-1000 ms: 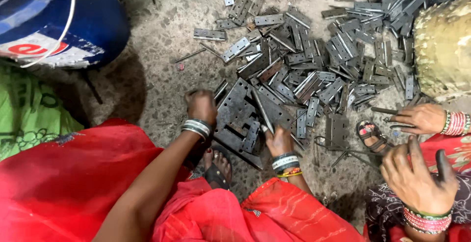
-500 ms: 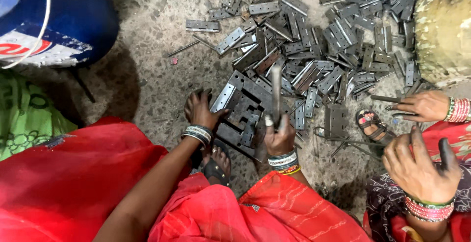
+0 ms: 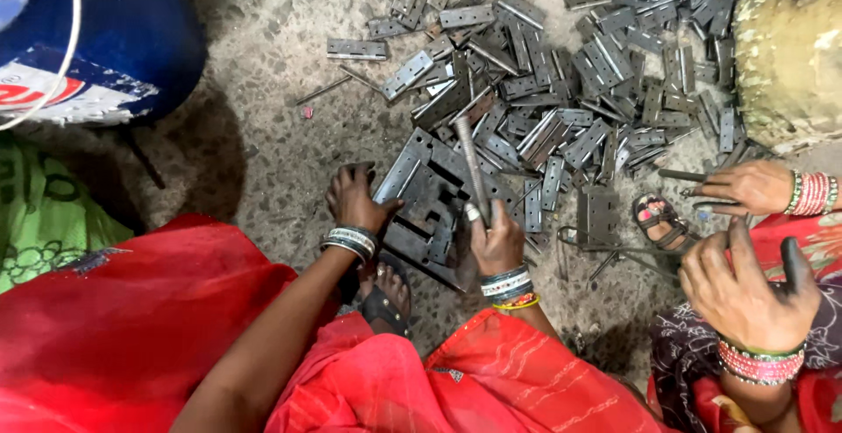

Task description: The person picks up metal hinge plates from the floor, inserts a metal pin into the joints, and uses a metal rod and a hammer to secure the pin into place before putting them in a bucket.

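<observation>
On the concrete floor [image 3: 263, 135], my left hand [image 3: 355, 198] pressed fingers onto the big hinge plate [image 3: 430, 200], gripping nothing; my right hand [image 3: 495, 240] stayed out of nothing, clenched around an upright metal rod [image 3: 471, 165] beside the hinge pile [image 3: 570, 82].

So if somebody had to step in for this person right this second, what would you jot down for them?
Left hand: open, fingers resting on the edge of the dark metal block on the floor, steadying it.
Right hand: closed around the lower end of a long metal rod, which slants up over the block.
Loose pile of grey hinges lies just beyond the block, on the concrete floor.
Another person's hands work to the right, beside a sandalled foot.
Done or left: cannot tell; most hinges lie in the pile.
</observation>
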